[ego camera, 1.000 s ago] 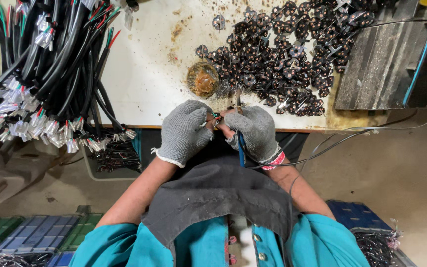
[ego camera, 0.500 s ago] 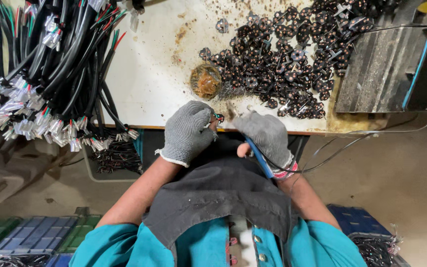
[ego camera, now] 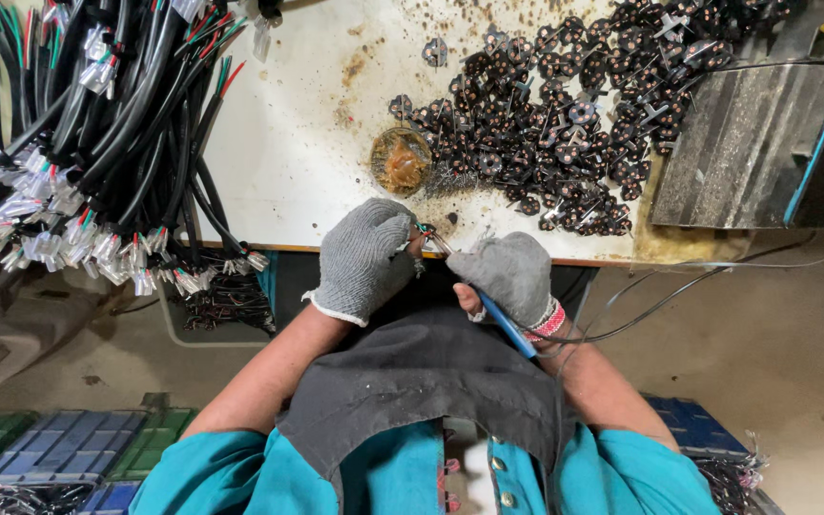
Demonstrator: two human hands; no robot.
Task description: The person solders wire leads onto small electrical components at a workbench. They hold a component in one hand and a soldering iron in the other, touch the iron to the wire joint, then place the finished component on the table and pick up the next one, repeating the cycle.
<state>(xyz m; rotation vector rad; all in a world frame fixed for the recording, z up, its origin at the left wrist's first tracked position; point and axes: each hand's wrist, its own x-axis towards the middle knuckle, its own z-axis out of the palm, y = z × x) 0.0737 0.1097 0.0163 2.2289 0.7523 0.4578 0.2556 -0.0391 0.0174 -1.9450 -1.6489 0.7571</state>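
Head view looks straight down at our two hands in gray knit gloves, close together at the front edge of the white workbench (ego camera: 317, 143).

Our left hand (ego camera: 366, 256) is curled shut around a small wire end (ego camera: 423, 229). We can see tiny red and green bits poking out by the thumb. We hold it tight and near our body, likely so it does not wiggle.

Our right hand (ego camera: 509, 275) is closed around a soldering iron with a blue handle (ego camera: 505, 324). The handle points back toward our arm, and its thin metal tip (ego camera: 439, 244) reaches over to the wire end. The tip and the wire look like they touch, but the spot is too small to be sure. A thin cord (ego camera: 698, 278) runs from the hand off to the right, so it stays out of the way.

Just past our hands sits a little round tin with brown goo (ego camera: 400, 160). It is near, so the tip can reach it fast.

A big heap of small dark round parts (ego camera: 574, 114) lies on the bench to the right. A fat bunch of black cables with white plugs (ego camera: 78, 162) hangs over the left side. A gray metal block (ego camera: 746, 153) sits at the far right. Green and blue trays (ego camera: 59, 443) rest down on the floor.
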